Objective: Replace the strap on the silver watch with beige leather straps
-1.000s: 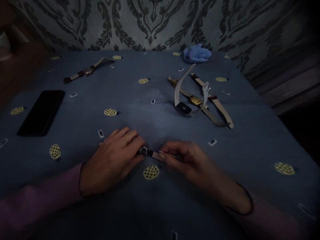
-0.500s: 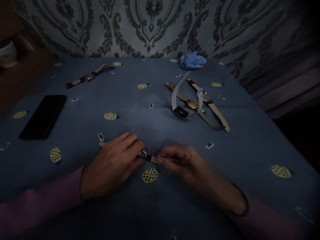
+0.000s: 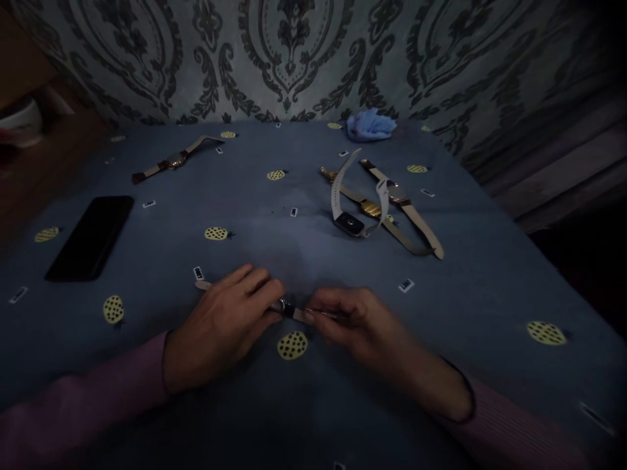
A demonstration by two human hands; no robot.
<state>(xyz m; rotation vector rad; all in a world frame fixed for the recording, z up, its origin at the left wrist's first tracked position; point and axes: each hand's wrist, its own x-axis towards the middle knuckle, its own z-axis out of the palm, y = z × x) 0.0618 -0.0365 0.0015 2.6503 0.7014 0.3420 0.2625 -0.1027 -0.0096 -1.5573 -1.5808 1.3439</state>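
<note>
My left hand [image 3: 230,326] is closed over a wristwatch [image 3: 290,311], low on the table near its front. Most of the watch case is under my fingers; its strap tip sticks out to the left of the hand and a dark and light strap end shows on the right. My right hand [image 3: 350,323] pinches that right strap end between thumb and fingertips. A thin, shiny strip, perhaps metal, shows between the same fingers, too small to name.
A phone [image 3: 91,238] lies at left, with a watch [image 3: 176,160] behind it. To the right are a smartwatch [image 3: 350,223] with a pale band, a gold watch [image 3: 371,208] and a brown-strapped watch [image 3: 396,192]. A crumpled blue cloth [image 3: 371,125] sits by the wall.
The view has tilted up slightly, so the table things appear a little lower. Both hands keep their hold on the watch with hardly any movement.
</note>
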